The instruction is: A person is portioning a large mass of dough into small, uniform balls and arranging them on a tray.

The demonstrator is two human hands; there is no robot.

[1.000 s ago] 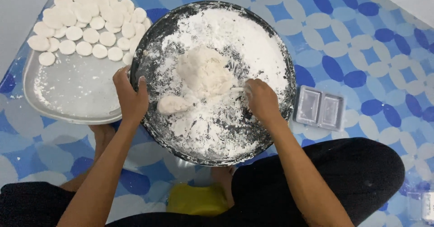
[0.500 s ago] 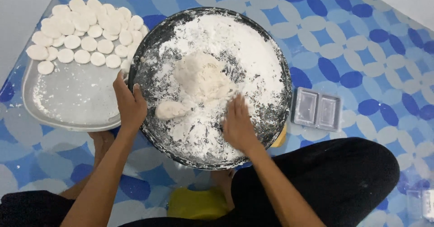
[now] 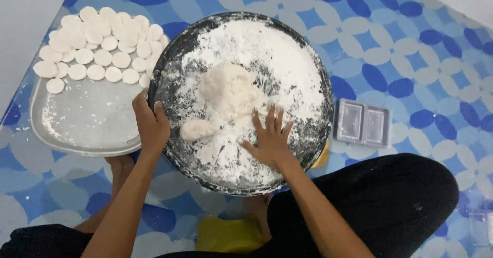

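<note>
Flour-dusted dark pan point(image 3: 169, 91) on my lap, soft dough mound point(image 3: 231, 91) at its centre.

My left hand point(image 3: 151, 127) grips the rim; my right hand point(image 3: 269, 140) lies spread flat, empty, just below the dough, which looks soft and sticky, best scooped from underneath; a small lump point(image 3: 197, 129) sits between my hands.

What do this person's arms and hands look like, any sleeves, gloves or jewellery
Both forearms are bare to the bottom edge of the picture, with no sleeves in view. The left hand and right hand wear no gloves. No rings, watch or bracelets show.
</note>
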